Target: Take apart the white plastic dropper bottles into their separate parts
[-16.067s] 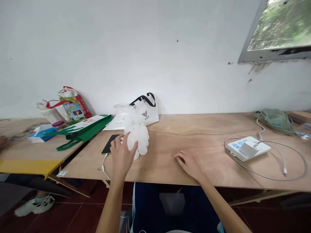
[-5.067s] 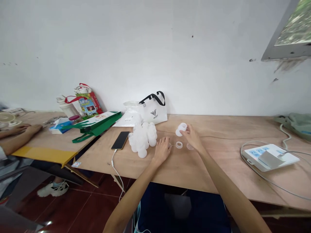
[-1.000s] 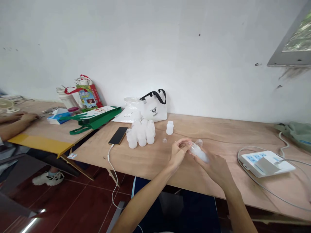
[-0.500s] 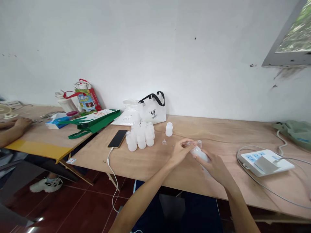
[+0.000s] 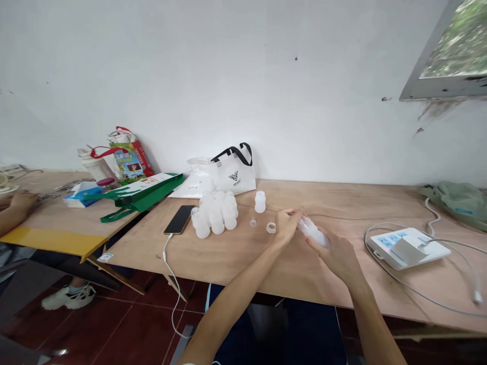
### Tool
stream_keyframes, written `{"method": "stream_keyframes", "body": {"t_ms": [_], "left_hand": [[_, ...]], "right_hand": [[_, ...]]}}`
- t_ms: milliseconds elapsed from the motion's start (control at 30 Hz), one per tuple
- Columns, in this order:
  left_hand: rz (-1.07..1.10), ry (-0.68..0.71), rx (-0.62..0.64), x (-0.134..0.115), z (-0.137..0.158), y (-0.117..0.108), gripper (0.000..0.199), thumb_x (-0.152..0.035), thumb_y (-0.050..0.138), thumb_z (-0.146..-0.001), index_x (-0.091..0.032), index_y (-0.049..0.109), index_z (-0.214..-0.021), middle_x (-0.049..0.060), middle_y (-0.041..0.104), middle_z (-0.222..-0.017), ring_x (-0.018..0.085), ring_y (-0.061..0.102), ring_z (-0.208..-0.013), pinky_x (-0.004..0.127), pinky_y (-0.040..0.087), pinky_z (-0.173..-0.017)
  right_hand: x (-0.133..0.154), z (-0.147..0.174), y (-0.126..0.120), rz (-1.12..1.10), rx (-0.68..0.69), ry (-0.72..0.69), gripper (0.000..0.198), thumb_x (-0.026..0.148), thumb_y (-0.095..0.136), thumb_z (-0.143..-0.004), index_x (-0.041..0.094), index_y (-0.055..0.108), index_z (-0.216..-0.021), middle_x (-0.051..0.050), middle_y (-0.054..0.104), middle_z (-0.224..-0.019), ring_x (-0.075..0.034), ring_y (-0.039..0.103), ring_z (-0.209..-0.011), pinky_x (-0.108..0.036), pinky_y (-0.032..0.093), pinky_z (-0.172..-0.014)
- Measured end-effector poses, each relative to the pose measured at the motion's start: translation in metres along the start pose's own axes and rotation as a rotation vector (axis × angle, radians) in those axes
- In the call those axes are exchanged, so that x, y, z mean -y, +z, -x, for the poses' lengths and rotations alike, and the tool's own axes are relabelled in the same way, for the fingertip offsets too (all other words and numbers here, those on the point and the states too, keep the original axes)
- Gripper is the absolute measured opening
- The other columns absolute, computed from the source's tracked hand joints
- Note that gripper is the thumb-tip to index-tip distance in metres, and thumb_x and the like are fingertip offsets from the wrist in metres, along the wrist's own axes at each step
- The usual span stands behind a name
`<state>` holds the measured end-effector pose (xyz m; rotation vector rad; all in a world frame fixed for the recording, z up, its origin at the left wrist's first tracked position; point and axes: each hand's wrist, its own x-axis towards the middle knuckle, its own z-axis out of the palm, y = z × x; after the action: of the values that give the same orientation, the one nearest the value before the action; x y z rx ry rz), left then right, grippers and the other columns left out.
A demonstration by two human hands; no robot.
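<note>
My right hand [image 5: 337,253] grips a small translucent white bottle [image 5: 312,231], tilted with its mouth toward the left. My left hand [image 5: 286,224] pinches at the bottle's mouth end; what its fingertips hold is too small to tell. On the wooden table [image 5: 243,253] just left of my hands lie a white ring [image 5: 271,227] and a small clear nipple-like piece [image 5: 253,222]. One bottle [image 5: 260,202] stands alone farther back. A cluster of several similar bottles [image 5: 215,214] stands to the left.
A phone [image 5: 177,219] on a white cable lies left of the cluster. A white tote bag [image 5: 233,175] and green paper bag [image 5: 140,192] sit near the wall. A white power strip [image 5: 407,248] with cables is at right, a green pouch [image 5: 454,197] beyond. Another person's arm [image 5: 15,210] rests at far left.
My hands with the bottle have stayed together and shifted slightly back over the table. A white ring now shows on the table beside my left hand. The view has panned a little.
</note>
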<state>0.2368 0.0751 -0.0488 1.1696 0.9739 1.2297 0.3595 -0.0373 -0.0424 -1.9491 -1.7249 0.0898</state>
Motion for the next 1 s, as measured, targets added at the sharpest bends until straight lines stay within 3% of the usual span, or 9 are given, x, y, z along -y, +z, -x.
{"method": "stream_keyframes", "body": {"t_ms": [133,200,300,400,533,633,767,867,1000], "left_hand": [[-0.033,0.053,-0.136,0.003,-0.027,-0.015,0.046,-0.059,0.063,-0.091,-0.014,0.067,-0.081,0.001,0.063,-0.066,0.008,0.041,-0.043,0.022,0.031,-0.043],[-0.155,0.12,-0.111,0.004,-0.038,-0.019,0.036,-0.051,0.069,-0.091,-0.016,0.066,-0.088,0.002,0.067,-0.073,0.01,0.05,-0.05,0.022,0.038,-0.051],[-0.438,0.273,0.016,0.009,-0.045,-0.012,0.027,-0.043,0.073,-0.09,-0.018,0.066,-0.09,0.003,0.069,-0.079,0.017,0.061,-0.07,0.028,0.047,-0.07],[-0.589,0.398,0.171,0.014,-0.046,0.005,0.025,-0.044,0.072,-0.092,-0.02,0.067,-0.085,0.005,0.068,-0.084,0.023,0.063,-0.087,0.034,0.047,-0.086],[-0.684,0.489,0.392,0.023,-0.048,0.022,0.027,-0.048,0.077,-0.087,-0.022,0.068,-0.084,0.007,0.066,-0.083,0.03,0.062,-0.098,0.039,0.048,-0.093],[-0.755,0.513,0.487,0.03,-0.048,0.021,0.027,-0.048,0.075,-0.088,-0.023,0.068,-0.088,0.008,0.066,-0.086,0.032,0.062,-0.099,0.044,0.048,-0.095],[-0.734,0.533,0.436,0.031,-0.039,0.007,0.022,-0.038,0.07,-0.092,-0.022,0.069,-0.107,0.011,0.069,-0.11,0.032,0.062,-0.111,0.047,0.045,-0.103],[-0.582,0.526,0.335,0.025,-0.024,-0.007,0.024,-0.025,0.061,-0.096,-0.021,0.067,-0.118,0.012,0.069,-0.122,0.031,0.061,-0.117,0.046,0.043,-0.109],[-0.362,0.388,0.437,0.019,-0.003,-0.026,0.028,-0.032,0.054,-0.101,-0.019,0.07,-0.119,0.012,0.073,-0.115,0.025,0.068,-0.098,0.036,0.054,-0.086]], "right_hand": [[-0.009,-0.002,-0.007,0.153,-0.074,0.077,0.045,0.059,0.051,-0.096,0.028,0.068,-0.125,-0.007,0.077,-0.088,-0.031,0.072,-0.08,-0.034,0.044,-0.066],[-0.017,-0.004,-0.009,0.178,-0.116,0.121,0.048,0.062,0.049,-0.096,0.028,0.068,-0.125,-0.008,0.076,-0.084,-0.033,0.072,-0.08,-0.035,0.043,-0.065],[-0.027,-0.007,-0.009,0.158,-0.137,0.17,0.052,0.065,0.049,-0.096,0.025,0.067,-0.124,-0.01,0.075,-0.08,-0.034,0.072,-0.081,-0.034,0.042,-0.064],[-0.032,-0.009,-0.01,0.125,-0.127,0.174,0.053,0.067,0.051,-0.095,0.026,0.067,-0.124,-0.01,0.074,-0.08,-0.033,0.072,-0.079,-0.033,0.041,-0.061],[-0.037,-0.009,-0.013,0.091,-0.151,0.179,0.059,0.072,0.048,-0.093,0.026,0.067,-0.126,-0.009,0.073,-0.079,-0.032,0.07,-0.073,-0.032,0.04,-0.059],[-0.042,-0.009,-0.015,0.094,-0.168,0.174,0.062,0.075,0.047,-0.092,0.026,0.067,-0.125,-0.009,0.073,-0.08,-0.033,0.07,-0.072,-0.033,0.041,-0.058],[-0.047,-0.009,-0.016,0.072,-0.118,0.146,0.06,0.073,0.049,-0.092,0.026,0.066,-0.125,-0.01,0.075,-0.088,-0.031,0.071,-0.075,-0.033,0.043,-0.06],[-0.044,-0.01,-0.015,0.032,0.0,0.108,0.055,0.07,0.049,-0.093,0.028,0.066,-0.125,-0.008,0.077,-0.091,-0.031,0.072,-0.081,-0.033,0.045,-0.063],[-0.033,-0.012,-0.01,-0.016,0.136,0.081,0.052,0.067,0.051,-0.094,0.025,0.068,-0.121,-0.008,0.078,-0.093,-0.032,0.073,-0.088,-0.035,0.048,-0.07]]}}
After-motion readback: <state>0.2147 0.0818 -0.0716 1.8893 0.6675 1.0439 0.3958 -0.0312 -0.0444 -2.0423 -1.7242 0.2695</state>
